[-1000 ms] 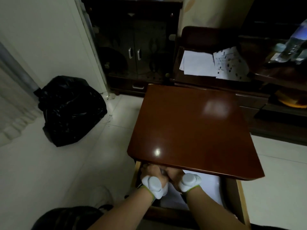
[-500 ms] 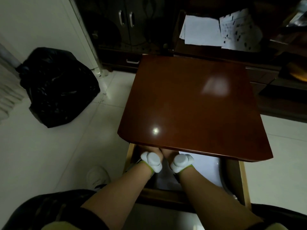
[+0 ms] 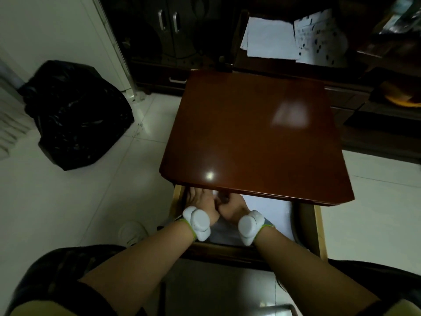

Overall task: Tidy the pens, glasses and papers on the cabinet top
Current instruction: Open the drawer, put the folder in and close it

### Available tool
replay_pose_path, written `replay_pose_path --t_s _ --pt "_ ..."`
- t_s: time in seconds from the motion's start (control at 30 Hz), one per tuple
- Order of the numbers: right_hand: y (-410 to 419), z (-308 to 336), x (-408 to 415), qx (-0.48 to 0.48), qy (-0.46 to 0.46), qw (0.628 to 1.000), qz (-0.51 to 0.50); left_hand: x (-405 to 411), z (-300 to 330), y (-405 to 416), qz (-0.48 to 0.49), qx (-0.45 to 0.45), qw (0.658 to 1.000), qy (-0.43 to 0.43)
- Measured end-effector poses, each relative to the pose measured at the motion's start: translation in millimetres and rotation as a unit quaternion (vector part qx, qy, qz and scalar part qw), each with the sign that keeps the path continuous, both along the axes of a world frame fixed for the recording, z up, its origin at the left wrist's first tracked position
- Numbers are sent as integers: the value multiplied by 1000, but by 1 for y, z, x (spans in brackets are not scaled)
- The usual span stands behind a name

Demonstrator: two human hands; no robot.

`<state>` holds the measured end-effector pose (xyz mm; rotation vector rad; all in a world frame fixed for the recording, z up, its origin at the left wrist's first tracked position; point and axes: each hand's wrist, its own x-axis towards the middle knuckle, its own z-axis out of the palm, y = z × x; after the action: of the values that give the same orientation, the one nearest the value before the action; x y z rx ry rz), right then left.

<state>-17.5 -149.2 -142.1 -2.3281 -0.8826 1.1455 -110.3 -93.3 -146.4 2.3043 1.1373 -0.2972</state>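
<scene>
The glossy brown cabinet top (image 3: 255, 133) is bare. Below its near edge the drawer (image 3: 317, 226) stands pulled out, with white papers (image 3: 271, 215) lying flat inside. My left hand (image 3: 201, 202) and my right hand (image 3: 233, 208) are both in the drawer's left part, close together over the papers. Their fingertips are hidden under the cabinet top's edge. A small dark thing shows between the two hands; I cannot tell what it is or which hand holds it. No pens or glasses are visible.
White sheets (image 3: 270, 39) and a printed sheet (image 3: 319, 42) lie on a dark desk behind the cabinet. A black bag (image 3: 75, 115) sits on the tiled floor at left. A dark cupboard with metal handles (image 3: 168, 21) stands at the back. My shoe (image 3: 133, 232) is beside the drawer.
My view has tipped downward and closer over the cabinet. Both hands stay together in the open drawer, with only small shifts.
</scene>
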Motion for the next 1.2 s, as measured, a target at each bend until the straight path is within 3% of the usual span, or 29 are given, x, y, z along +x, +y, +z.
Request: replay_pose_path --t_s 0.23,0.37,0.5,0.6,0.67,0.77,0.87,1.2 --pt "-11 33 -18 8 -17 997 69 -5 43 -21 -37 -19 996 78" --pt "-35 69 -25 -10 -35 989 142 -17 71 -34 -102 -24 993 51" --pt "-57 94 -25 64 -148 966 202 -24 94 -37 -168 73 983 12" --pt "-77 102 -21 162 -286 921 207 -33 102 -44 -203 208 956 -48" --pt "-86 100 -15 197 -340 896 207 -36 101 -41 -226 240 942 -67" --pt "-94 95 -7 84 -350 895 262 -41 98 -35 -259 211 942 14" --pt "-97 89 -7 -42 -355 876 325 -39 88 -35 -301 239 919 85" --pt "-92 86 -9 -77 -397 845 349 -24 82 -38 -319 276 896 135"
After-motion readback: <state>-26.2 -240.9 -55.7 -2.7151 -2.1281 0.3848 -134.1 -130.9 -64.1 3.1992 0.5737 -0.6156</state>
